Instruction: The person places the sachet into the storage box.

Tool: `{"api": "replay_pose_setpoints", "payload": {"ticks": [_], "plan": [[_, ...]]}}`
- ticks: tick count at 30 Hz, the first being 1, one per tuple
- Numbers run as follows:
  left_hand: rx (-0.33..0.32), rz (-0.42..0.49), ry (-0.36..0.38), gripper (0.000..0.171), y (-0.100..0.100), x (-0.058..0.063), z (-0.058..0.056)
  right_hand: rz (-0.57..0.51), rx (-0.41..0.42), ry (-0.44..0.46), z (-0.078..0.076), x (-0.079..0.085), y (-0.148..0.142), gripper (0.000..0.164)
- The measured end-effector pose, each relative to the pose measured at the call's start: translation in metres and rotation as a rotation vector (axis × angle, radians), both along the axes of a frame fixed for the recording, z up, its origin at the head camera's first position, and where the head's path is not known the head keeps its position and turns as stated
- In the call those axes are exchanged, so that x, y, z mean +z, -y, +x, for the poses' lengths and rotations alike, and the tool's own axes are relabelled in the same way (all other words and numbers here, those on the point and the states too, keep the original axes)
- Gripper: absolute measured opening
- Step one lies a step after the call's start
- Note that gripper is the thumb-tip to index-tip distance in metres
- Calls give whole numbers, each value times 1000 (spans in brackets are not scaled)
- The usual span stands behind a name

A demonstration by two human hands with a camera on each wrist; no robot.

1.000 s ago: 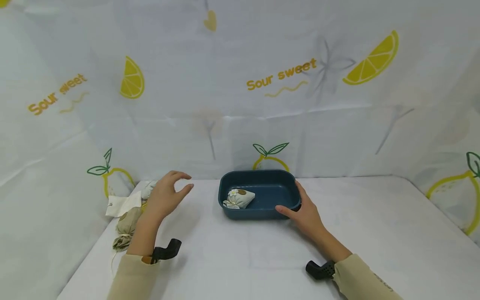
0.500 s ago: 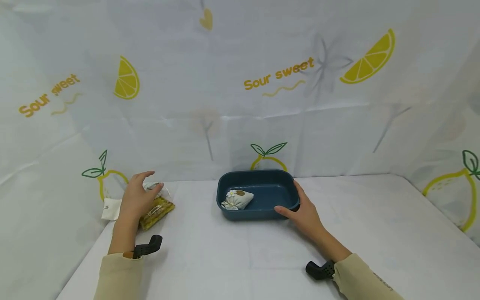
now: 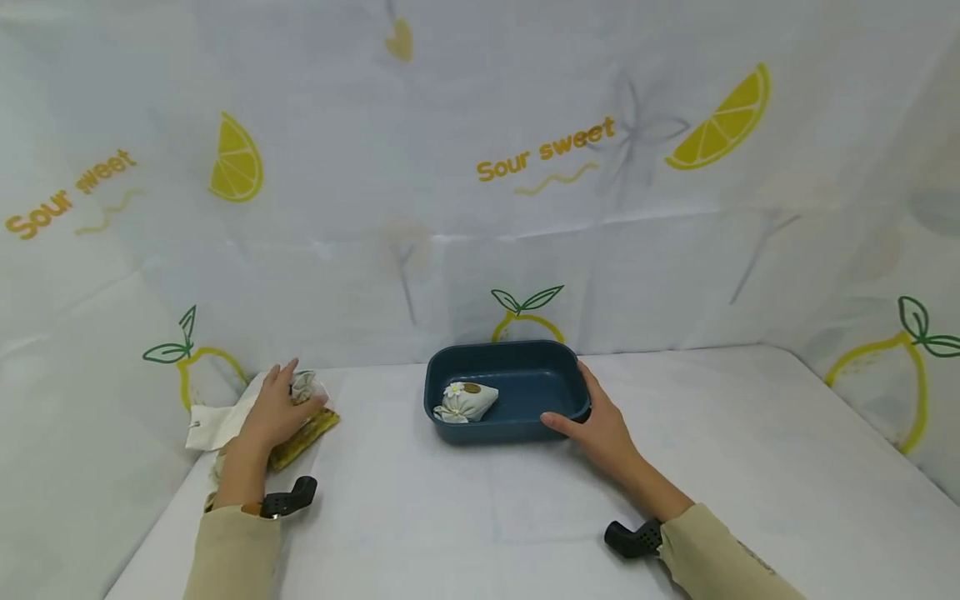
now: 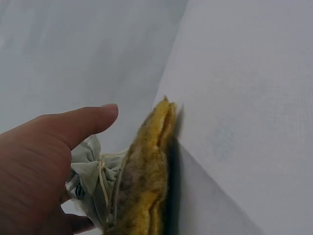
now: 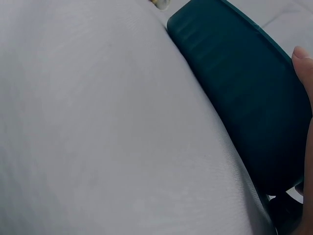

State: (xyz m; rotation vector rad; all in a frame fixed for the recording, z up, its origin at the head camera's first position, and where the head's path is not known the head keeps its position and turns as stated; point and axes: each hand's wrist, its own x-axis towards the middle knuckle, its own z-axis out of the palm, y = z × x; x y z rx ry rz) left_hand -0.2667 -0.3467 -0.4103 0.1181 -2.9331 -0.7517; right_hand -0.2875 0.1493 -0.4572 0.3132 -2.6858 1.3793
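Observation:
My left hand (image 3: 272, 415) reaches over a small pile of cloth sachets at the left, fingers stretched and thumb apart from them. Nearest to it is a pale green drawstring sachet (image 4: 90, 169), between thumb and fingers in the left wrist view. A flat yellow-brown patterned pouch (image 4: 146, 183) lies beside it, under the thumb in the head view. My right hand (image 3: 603, 429) grips the right end of a dark blue rectangular box (image 3: 480, 432), thumb over the front rim. Inside the box, at its left, lies a white sachet (image 3: 471, 403) with a small flower.
A white cloth piece (image 3: 213, 427) lies left of the left hand. An olive sachet (image 3: 218, 468) is mostly hidden by the left forearm. Behind the table hangs a lemon-printed sheet (image 3: 450, 275).
My left hand has moved left to the sachet pile, and its fingers have come down by the pale green sachet. My right hand keeps its grip on the box.

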Motion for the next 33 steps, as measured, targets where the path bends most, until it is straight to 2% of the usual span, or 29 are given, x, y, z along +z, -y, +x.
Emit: {"api": "replay_pose_setpoints", "payload": {"ticks": [4, 10, 13, 15, 19, 21, 23, 26, 29, 33], "plan": [[5, -38, -16, 79, -2, -4, -2, 1, -4, -3, 0, 1, 0, 106], [86, -13, -199, 48, -10, -5, 3, 3, 0, 5, 1, 0, 1, 106], [117, -13, -254, 33, -12, -5, 3, -3, 2, 3, 1, 1, 2, 106], [139, -8, -240, 36, -12, -5, 2, -3, 2, -3, 1, 2, 3, 106], [173, -36, -134, 74, -11, -5, -3, -1, 4, -9, 0, 3, 3, 105], [177, -79, -89, 84, -11, -5, -4, -3, 6, -7, 0, 3, 3, 105], [183, -113, -68, 81, -12, -6, -5, -1, 9, -9, 0, 4, 2, 105], [191, -137, -76, 70, -15, -9, -7, -1, 7, -14, 0, 3, 2, 105], [191, -99, -81, 68, -20, -12, -9, 1, 4, -18, -1, 1, 2, 106], [151, -32, -85, 66, -27, -16, -10, 1, 1, -14, -2, 0, 2, 106]]}}
